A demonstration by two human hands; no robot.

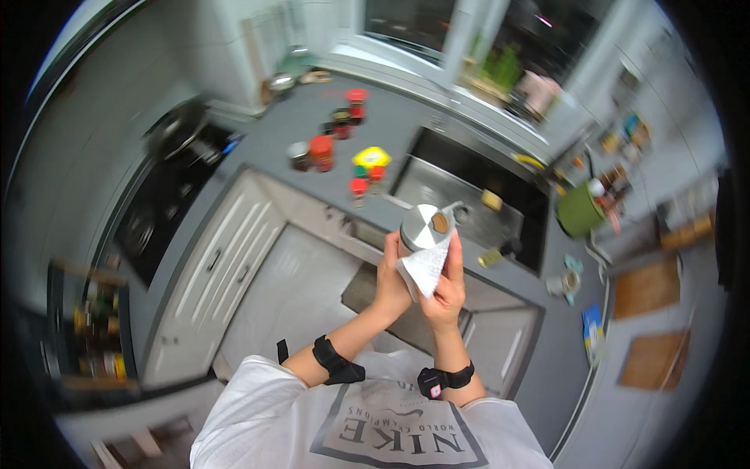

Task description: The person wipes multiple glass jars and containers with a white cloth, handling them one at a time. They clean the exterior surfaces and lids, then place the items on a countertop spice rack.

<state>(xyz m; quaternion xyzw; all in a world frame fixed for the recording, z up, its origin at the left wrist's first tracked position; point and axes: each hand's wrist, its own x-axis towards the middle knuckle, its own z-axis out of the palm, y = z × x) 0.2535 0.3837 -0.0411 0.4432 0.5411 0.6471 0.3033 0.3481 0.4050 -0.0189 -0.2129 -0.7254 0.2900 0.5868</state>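
Observation:
A cylindrical container with a shiny metal lid is held up over the counter's front edge, beside the sink. A brown opening or patch shows on its lid; I cannot tell which. My left hand grips the container's left side. On the right, my right hand presses a white paper towel or cloth against its near side. The towel hangs in a folded corner and hides much of the container's body.
Behind the hands is a sink with a yellow sponge. Red-lidded jars and a yellow-topped item stand left of it. A bottle lies at the sink's front edge. A pot sits on the hob; a green container holds utensils.

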